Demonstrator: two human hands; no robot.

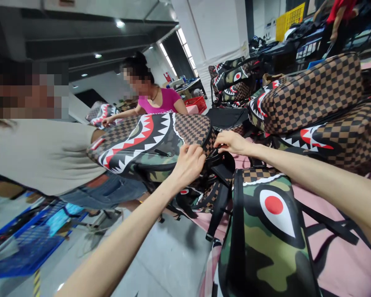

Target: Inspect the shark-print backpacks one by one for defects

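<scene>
A backpack (pixel 156 134) with brown-and-black checks, camouflage and a printed shark mouth lies on its side across the middle of the view. On its near lower edge rests my left hand (pixel 190 163), its fingers curled down over the side by the checked end. My right hand (pixel 230 142) is at the backpack's right end, thumb and fingers pinched at the dark edge; what lies between them is too small to name. Below my hands sits a second backpack (pixel 267 231), camouflage with a large red-and-white eye, and loose black straps hang near it.
Checked backpacks (pixel 309 99) are stacked on the right, with another pile (pixel 235 78) behind. A pink-covered table (pixel 336 206) lies beneath. One person in beige (pixel 46 152) stands close on the left; another in a magenta top (pixel 160 100) is across. A blue crate (pixel 34 243) sits lower left.
</scene>
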